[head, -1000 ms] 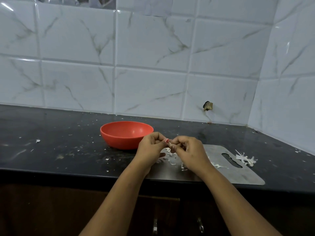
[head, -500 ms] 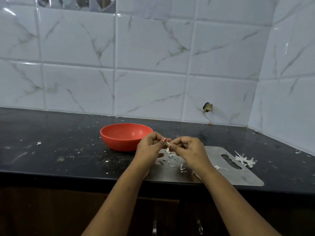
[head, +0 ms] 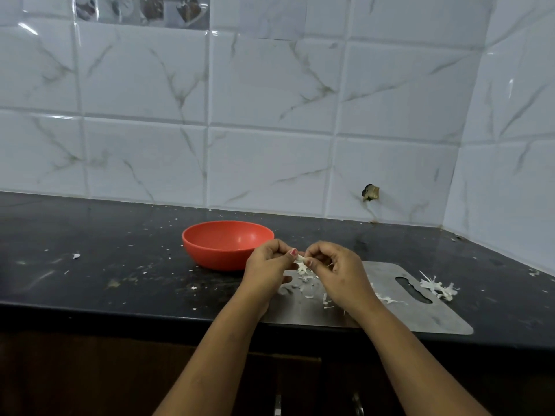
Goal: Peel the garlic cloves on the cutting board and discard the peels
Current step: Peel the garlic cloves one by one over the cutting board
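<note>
Forearms, both bare, come up from the bottom of the head view and meet over the left part of the steel cutting board [head: 420,313]. My left hand [head: 267,262] is curled with the knuckles up. Its thumb and forefinger pinch one end of a small pale garlic clove [head: 299,259], and a red-painted nail shows at the pinch. My right hand [head: 336,271] faces it with the wrist bent a little inward. It pinches the clove's other end between thumb and forefinger, the remaining fingers loosely curled behind. The clove hangs between the two hands, above the board and clear of its surface. It is too small for me to tell how much skin is on it.

Peels [head: 306,280] lie scattered on the board directly beneath my hands. A heap of peels [head: 438,288] sits at the board's right edge, just past the handle slot. An orange bowl [head: 225,244] stands on the dark countertop [head: 120,265] just beyond the board's left end, behind my left hand. Pale flecks dot the counter to the left of the board.
</note>
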Demonstrator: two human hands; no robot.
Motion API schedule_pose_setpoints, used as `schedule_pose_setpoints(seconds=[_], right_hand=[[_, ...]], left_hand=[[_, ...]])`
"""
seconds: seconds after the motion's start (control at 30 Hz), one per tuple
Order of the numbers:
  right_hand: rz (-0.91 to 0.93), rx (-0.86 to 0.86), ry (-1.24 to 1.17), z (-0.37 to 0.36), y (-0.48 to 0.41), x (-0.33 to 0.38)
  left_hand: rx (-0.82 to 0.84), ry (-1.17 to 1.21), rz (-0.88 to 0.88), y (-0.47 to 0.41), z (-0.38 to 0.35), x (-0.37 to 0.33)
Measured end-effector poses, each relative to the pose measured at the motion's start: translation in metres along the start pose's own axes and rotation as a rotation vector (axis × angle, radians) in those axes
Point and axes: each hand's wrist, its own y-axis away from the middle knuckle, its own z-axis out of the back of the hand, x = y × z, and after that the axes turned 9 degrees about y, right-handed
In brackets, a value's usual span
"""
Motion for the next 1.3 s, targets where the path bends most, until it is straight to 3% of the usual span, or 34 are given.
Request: schedule_pose_setpoints(seconds=[0.2, 0.37, 0.53, 0.7, 0.83, 0.9, 1.03, 1.3], right_hand=[[-0.053, 0.062, -0.108, 0.002, 0.0, -0.001], [-0.071, 0.043, -0.092, 0.0, -0.001, -0.003], [-0.048, -0.059, 0.076, -0.001, -0.001, 0.0], [0.03, -0.086, 0.362, -0.003, 0.001, -0.001], [0.07, -0.088, 0.416, -0.005, 0.001, -0.002], [0.104, -0.084, 0.356, -0.004, 0.001, -0.001], [0.07, -0.041, 0.129, -0.001, 0.001, 0.003], [-0.063, 0.057, -0.128, 0.001, 0.0, 0.0]], left_hand=[[0.053, -0.011, 0.101, -0.003, 0.003, -0.004], [0.021, 0.022, 0.088, -0.003, 0.004, -0.002], [-0.047, -0.145, -0.037, -0.002, -0.001, 0.004], [-0.08, -0.502, -0.226, -0.004, -0.001, 0.01], [-0.076, -0.527, -0.248, 0.0, -0.001, 0.011], [-0.108, -0.474, -0.233, -0.001, 0.001, 0.01], [-0.031, -0.105, -0.022, 0.0, 0.003, 0.001], [0.051, -0.011, 0.083, -0.003, 0.003, -0.001]])
